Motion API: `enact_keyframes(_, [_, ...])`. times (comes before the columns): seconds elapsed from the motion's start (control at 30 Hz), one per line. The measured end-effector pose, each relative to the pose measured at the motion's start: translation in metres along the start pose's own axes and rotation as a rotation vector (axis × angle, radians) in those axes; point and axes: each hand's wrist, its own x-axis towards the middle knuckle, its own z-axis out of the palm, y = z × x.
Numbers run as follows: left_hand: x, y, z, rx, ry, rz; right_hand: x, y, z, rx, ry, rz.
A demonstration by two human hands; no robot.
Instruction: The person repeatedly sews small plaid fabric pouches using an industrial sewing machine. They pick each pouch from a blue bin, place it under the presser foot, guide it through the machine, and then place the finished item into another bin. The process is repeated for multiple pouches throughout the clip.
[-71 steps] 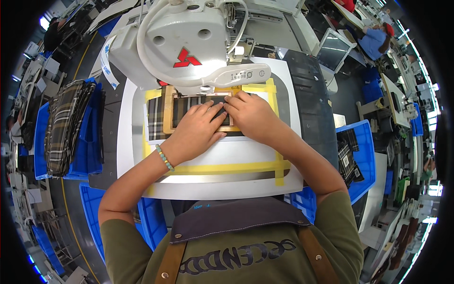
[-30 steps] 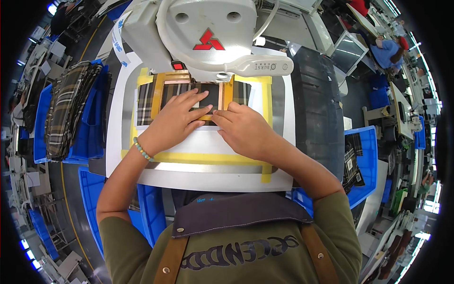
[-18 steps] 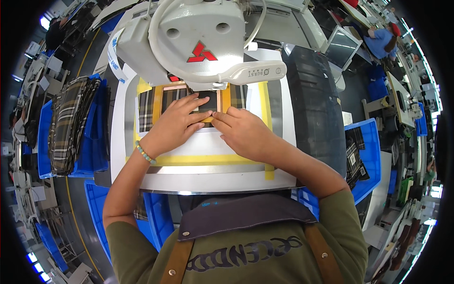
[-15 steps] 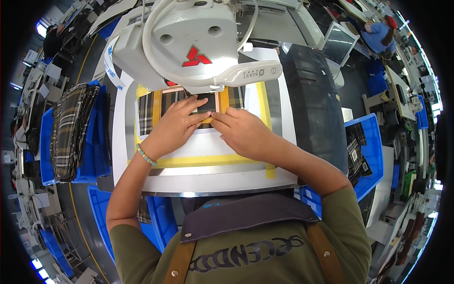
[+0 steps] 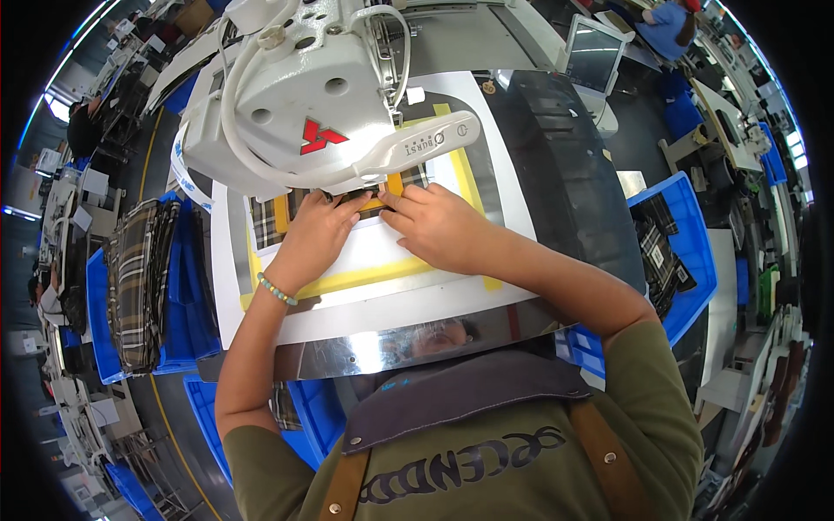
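A white machine head [image 5: 261, 113] with a cable and hand-piece [image 5: 417, 141] hangs over an orange frame [image 5: 281, 214] on brown plaid fabric [image 5: 262, 227]. My left hand [image 5: 313, 236] rests on the frame and fabric at its front, fingers apart, tips at the head's lower edge. My right hand [image 5: 439, 226] has its fingers bent but apart, touching the frame's front right part beside the left fingertips. Much of the frame and fabric is hidden under the head and my fingers. Around them is a white board [image 5: 269, 326] with yellow tape [image 5: 466, 190].
Blue bins of plaid fabric stand at left [image 5: 100, 330] and right [image 5: 695, 295]. Another blue bin [image 5: 317, 408] is below the board. A screen [image 5: 591, 61] stands at the back right, a person [image 5: 669, 26] beyond it. Dark table surface [image 5: 556, 156] borders the board.
The view has shifted. My fingertips and the frame now sit closer to the machine head's lower edge, which hides more of them. The steel edge below the board shows more.
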Motion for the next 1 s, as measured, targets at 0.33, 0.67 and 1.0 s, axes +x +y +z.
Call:
enact_keyframes(0.33, [-0.009, -0.018, -0.007, -0.323, 0.101, -0.112, 0.004, 0.049, -0.017, 0.114, 0.068, 0.184])
enact_keyframes(0.67, [-0.024, -0.115, -0.006, -0.198, 0.394, -0.421, 0.039, 0.102, 0.007, 0.289, 0.095, 0.744])
enact_keyframes(1.0, [-0.038, -0.144, 0.006, -0.089, 0.444, -0.328, -0.002, 0.073, 0.028, 0.437, 0.280, 0.385])
